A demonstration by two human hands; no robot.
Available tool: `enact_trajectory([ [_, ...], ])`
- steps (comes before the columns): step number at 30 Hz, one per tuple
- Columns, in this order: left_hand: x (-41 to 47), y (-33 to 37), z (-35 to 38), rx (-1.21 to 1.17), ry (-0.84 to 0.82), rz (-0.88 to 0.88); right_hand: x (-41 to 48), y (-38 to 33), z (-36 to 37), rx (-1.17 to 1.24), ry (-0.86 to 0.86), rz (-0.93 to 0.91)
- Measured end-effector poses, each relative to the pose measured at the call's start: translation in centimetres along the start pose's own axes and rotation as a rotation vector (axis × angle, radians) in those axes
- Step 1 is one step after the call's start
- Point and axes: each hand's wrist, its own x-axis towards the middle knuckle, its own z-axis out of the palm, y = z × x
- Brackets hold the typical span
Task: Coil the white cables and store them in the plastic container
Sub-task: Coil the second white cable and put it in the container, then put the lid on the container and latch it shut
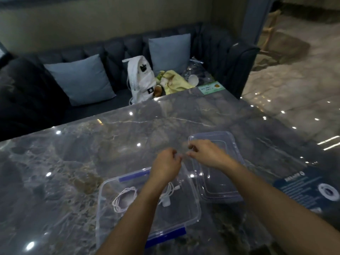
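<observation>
A clear plastic container [103, 214] with blue latches sits on the marble table in front of me. Inside it lies a coiled white cable [123, 199] on the left. A second white cable [170, 194] with a plug trails into the container on the right, partly behind my left forearm. My left hand [165, 164] and my right hand [204, 153] are raised above the container's far edge, fingers curled, pinching a thin blurred white cable between them. The clear lid [230, 192] lies to the right of the container.
A dark printed card [309, 188] lies at the table's right edge. Beyond the table's far edge stands a dark sofa with blue cushions [82, 78], a white bag [141, 78] and yellow cloth [174, 80]. Glossy floor lies to the right.
</observation>
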Motion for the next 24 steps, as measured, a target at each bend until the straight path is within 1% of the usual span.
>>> enact_trajectory([
  [2,1.1,1.6,1.5,0.047,-0.069,0.036,-0.8,2.6,-0.9,0.026,0.017,0.089],
  [5,2.2,3.3,4.1,0.179,-0.176,0.075,-2.5,6.5,-1.4,0.027,0.024,0.234],
  [10,3.4,4.9,8.3,0.35,-0.348,0.087,-4.9,11.9,-1.0,0.049,0.025,0.436],
  [12,3.4,4.6,9.5,0.459,-0.345,0.068,-5.6,13.3,-0.4,0.004,0.013,0.494],
  [14,2.9,4.2,10.5,0.566,-0.332,0.026,-6.2,14.2,0.6,-0.049,-0.044,0.553],
  [16,2.7,4.3,11.3,0.556,-0.367,-0.042,-6.2,14.5,1.9,-0.015,-0.081,0.593],
  [18,3.2,4.8,11.5,0.402,-0.388,-0.129,-5.8,14.2,2.8,0.052,-0.044,0.61],
  [20,4.1,5.2,11.3,0.061,-0.389,-0.177,-5.3,13.7,3.2,0.114,-0.004,0.617],
  [21,4.4,5.4,11.1,-0.115,-0.362,-0.212,-5.0,13.4,3.3,0.128,0.009,0.627],
  [23,4.7,5.5,10.2,-0.446,-0.254,-0.395,-4.6,12.9,3.4,0.118,0.036,0.668],
  [24,4.7,5.3,9.7,-0.572,-0.224,-0.489,-4.5,12.9,3.4,0.113,0.048,0.687],
])
